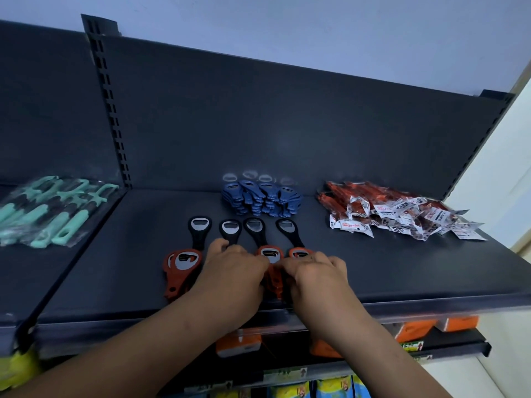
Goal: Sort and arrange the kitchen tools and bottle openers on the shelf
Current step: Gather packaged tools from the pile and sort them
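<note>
On the dark shelf (402,271) lie rows of bottle openers. Several blue openers (260,199) are stacked at the back. In front of them lie several black openers (199,228) side by side. Red openers sit nearest the front: one stack (179,271) at the left, and more (271,271) between my hands. My left hand (232,271) and my right hand (319,275) rest with curled fingers on the middle red openers, which they partly hide. Whether either hand grips them I cannot tell.
Teal-handled tools in clear bags (48,211) lie on the neighbouring shelf at the left. A heap of red packaged tools with white labels (396,214) sits at the right. Orange price tags (415,328) hang below the shelf edge, with yellow packets (333,387) lower down.
</note>
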The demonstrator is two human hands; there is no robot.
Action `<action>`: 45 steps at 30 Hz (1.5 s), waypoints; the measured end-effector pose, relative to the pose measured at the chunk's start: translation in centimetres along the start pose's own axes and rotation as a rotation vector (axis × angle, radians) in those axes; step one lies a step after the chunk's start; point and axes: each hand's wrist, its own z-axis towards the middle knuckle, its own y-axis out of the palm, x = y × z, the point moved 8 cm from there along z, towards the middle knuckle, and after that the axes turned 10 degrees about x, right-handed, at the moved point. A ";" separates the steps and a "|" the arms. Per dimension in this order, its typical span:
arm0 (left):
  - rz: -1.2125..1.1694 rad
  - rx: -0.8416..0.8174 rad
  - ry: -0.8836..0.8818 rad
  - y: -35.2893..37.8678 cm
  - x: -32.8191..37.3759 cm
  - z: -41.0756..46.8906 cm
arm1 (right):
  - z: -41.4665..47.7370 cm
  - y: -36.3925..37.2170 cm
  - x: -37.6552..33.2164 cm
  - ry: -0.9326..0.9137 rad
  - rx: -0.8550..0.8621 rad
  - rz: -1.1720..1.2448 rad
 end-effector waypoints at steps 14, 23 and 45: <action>-0.176 0.211 -0.275 -4.4 -9.5 -5.1 | 0.6 -0.4 -8.9 -0.129 0.097 0.235; -0.220 0.253 -0.319 -4.0 -10.5 -8.2 | -0.5 1.4 -10.3 0.100 -0.057 0.115; -0.199 0.152 -0.105 -6.8 -13.1 -5.1 | 0.4 -2.0 -6.9 0.213 0.030 0.035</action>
